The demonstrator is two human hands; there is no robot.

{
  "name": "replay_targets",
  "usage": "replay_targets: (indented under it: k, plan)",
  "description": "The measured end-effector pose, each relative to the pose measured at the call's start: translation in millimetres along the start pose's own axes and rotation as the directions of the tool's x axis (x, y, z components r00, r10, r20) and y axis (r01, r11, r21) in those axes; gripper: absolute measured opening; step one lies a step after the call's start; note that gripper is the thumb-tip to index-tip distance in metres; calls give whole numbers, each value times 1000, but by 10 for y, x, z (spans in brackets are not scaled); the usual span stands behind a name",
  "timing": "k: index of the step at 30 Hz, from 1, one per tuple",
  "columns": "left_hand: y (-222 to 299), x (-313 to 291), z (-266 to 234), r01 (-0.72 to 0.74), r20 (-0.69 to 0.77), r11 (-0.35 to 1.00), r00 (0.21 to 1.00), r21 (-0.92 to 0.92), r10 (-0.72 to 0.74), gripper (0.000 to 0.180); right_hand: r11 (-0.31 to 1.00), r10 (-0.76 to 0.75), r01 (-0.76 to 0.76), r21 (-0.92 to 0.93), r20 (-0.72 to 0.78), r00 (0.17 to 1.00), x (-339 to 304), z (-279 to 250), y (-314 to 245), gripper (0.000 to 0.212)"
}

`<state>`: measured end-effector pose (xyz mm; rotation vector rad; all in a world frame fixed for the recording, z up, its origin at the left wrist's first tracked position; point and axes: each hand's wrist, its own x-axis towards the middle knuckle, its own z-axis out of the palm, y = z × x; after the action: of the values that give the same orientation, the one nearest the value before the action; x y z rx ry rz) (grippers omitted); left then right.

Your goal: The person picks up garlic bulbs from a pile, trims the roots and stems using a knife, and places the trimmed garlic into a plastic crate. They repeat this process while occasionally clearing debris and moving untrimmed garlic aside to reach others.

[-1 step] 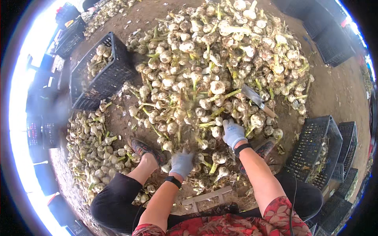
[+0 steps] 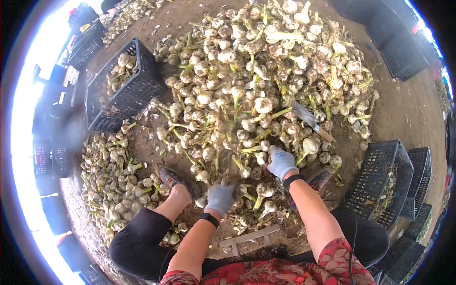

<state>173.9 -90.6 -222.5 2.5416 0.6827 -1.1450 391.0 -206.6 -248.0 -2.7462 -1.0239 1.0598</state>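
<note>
A large heap of garlic bulbs [image 2: 263, 105] with cut green stems spreads before me. My left hand [image 2: 220, 197], in a pale grey glove, reaches down among bulbs at the heap's near edge. Its fingers are curled and their tips mostly hidden. My right hand [image 2: 282, 162], gloved alike, is closed at the heap's edge, right beside a small garlic bulb [image 2: 261, 158]. What lies within its fingers cannot be made out. A wide-bladed knife [image 2: 306, 117] with a wooden handle rests on the heap, beyond my right hand.
A smaller pile of trimmed garlic [image 2: 118, 190] lies at left. Behind it a black plastic crate [image 2: 126, 102] stands tilted, partly filled with garlic. More black crates [image 2: 380, 180] stand at right. My shoes [image 2: 176, 182] flank the heap's near edge, and a low wooden frame [image 2: 251, 240] lies before me.
Both hands stay in nearly the same place, the right one shifted a touch to the left. A stemmed bulb just right of my left hand has turned slightly.
</note>
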Motion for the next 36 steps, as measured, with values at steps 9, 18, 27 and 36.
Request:
replay_targets:
  k: [9,18,27,36]
  plan:
    - [-159,-84,104,3,-360,788,888,-616,-285,35,979,-180,158,-125,-184,966,-440,355,-222,47]
    - [-2,-1120,-930,-201,-170,-126,961,-971,-220,36,920,-223,218,-325,23,975,-431,479,-218,35]
    - [-919,-2688,-1991,-550,-484,-18,750,-835,-450,31,444,82,114,889,-167,983,34,550,610,36]
    - [-1130,-2339,-1804,-675,-641,153,567,-722,-517,33,885,312,-129,447,-366,877,-615,319,583,30]
